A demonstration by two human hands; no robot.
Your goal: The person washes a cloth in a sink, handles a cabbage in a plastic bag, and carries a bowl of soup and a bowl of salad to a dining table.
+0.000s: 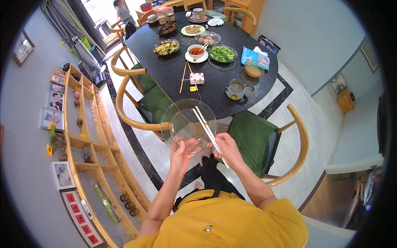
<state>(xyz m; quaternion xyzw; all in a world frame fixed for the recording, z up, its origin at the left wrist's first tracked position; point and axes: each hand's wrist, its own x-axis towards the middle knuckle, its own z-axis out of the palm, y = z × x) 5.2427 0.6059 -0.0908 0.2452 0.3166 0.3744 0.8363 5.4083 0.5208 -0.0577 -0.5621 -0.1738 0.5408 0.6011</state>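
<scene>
My left hand (183,152) grips a clear glass plate (173,114) by its near edge, its fingers showing through the glass. In my right hand (228,147) is a pair of white chopsticks (205,129), whose far ends pass over the plate's right side. Both hands are in front of the near edge of the dark dining table (167,77). Closest on the table are a patterned glass mug (236,90), a small red-dotted white carton (197,78) and a pair of wooden chopsticks (183,77).
Dishes on the table include green vegetables (222,54), eggs (207,39), a bowl of red soup (196,51) and an amber bowl (253,69). Green-seated chairs (254,136) (155,105) flank me. A wooden shelf (73,136) lines the left wall. A person (124,14) is beyond the table.
</scene>
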